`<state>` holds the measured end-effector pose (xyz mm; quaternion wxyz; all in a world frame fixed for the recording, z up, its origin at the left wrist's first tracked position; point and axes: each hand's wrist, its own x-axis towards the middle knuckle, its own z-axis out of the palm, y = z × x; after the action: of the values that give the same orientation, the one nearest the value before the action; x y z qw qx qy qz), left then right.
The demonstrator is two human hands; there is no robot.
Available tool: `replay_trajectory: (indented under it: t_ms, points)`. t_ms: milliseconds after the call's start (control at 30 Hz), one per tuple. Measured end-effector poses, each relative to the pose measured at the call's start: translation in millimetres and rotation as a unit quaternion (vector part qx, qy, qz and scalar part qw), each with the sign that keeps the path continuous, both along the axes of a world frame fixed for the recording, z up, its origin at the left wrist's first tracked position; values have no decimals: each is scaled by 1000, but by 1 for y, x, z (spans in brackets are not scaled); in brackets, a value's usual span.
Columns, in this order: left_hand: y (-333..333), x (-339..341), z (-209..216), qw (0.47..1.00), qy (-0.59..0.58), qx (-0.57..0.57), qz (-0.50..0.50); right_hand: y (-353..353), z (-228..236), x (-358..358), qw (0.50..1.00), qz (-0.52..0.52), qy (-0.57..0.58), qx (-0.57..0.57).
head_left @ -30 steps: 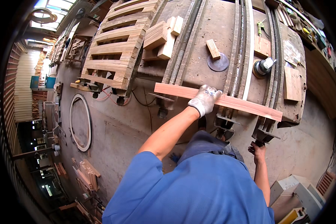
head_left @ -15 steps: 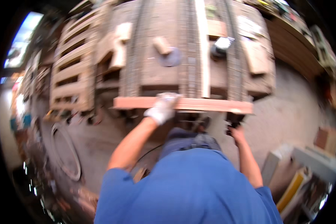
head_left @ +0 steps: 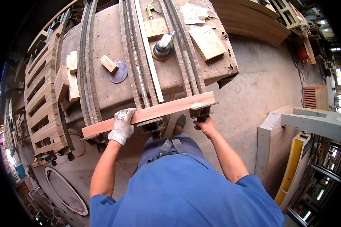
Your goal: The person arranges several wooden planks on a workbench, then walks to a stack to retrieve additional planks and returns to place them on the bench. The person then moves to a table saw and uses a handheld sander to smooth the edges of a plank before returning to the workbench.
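A long reddish wooden board (head_left: 166, 109) lies across the near ends of several long bar clamps. My left hand (head_left: 122, 127), in a whitish work glove, is closed around the board left of its middle. At the board's right end, my bare right hand (head_left: 206, 127) grips the dark handle under the end jaw of the right bar clamp (head_left: 185, 56); its fingers are partly hidden. The middle clamp (head_left: 134, 56) and the left clamp (head_left: 88, 64) run away from me under the board. Beside the middle clamp stretches a narrow pale wood strip (head_left: 148, 53).
On the worktable (head_left: 106, 28) lie a sander (head_left: 162, 48), a round grey disc (head_left: 119, 72), a small wood block (head_left: 108, 64) and a pale board (head_left: 207, 42). A slatted wooden frame (head_left: 41, 98) stands left. A grey machine frame (head_left: 310, 123) is at right.
My view has turned, so the table and clamps appear farther left and slanted. Both hands keep their places, the left on the board and the right at the clamp handle.
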<state>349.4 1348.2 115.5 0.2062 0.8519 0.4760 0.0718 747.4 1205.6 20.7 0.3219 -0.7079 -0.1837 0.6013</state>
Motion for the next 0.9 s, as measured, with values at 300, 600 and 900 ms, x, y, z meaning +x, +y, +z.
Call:
replay_trajectory:
  t_ms: [300, 600, 900]
  points:
    - [2, 1, 7, 1000, -5, 20, -4, 13, 5, 5, 998, 6, -35, -44]
    - [0, 3, 7, 1000, -12, 5, 8, 24, 22, -1, 989, 67, -109, -78]
    - [4, 5, 11, 1000, -1, -14, 6, 29, 25, 2, 993, 63, -75, -69]
